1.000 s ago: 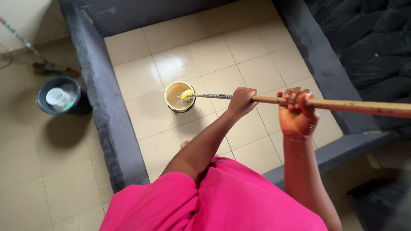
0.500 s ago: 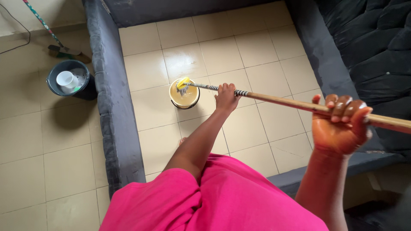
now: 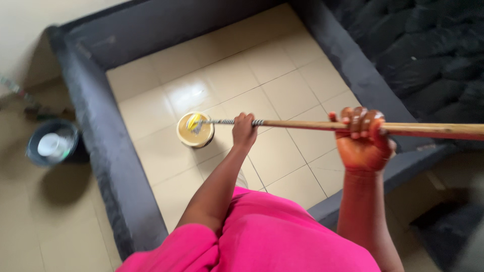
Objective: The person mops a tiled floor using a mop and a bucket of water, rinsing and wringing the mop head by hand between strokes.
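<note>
Inside the grey-walled tile floor (image 3: 282,90), both hands' fingers (image 3: 360,118) gripping mop handle (image 3: 312,124).

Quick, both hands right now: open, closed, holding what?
Left hand: closed around the wooden mop handle, low on it.
Right hand: closed around the same handle, higher up.

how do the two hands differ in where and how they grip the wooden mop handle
The left hand grips low, near the round yellow mop head, arm stretched away. The right hand grips higher up the long wooden handle, close to the camera, fingers curled over. Both are closed around it.
</note>
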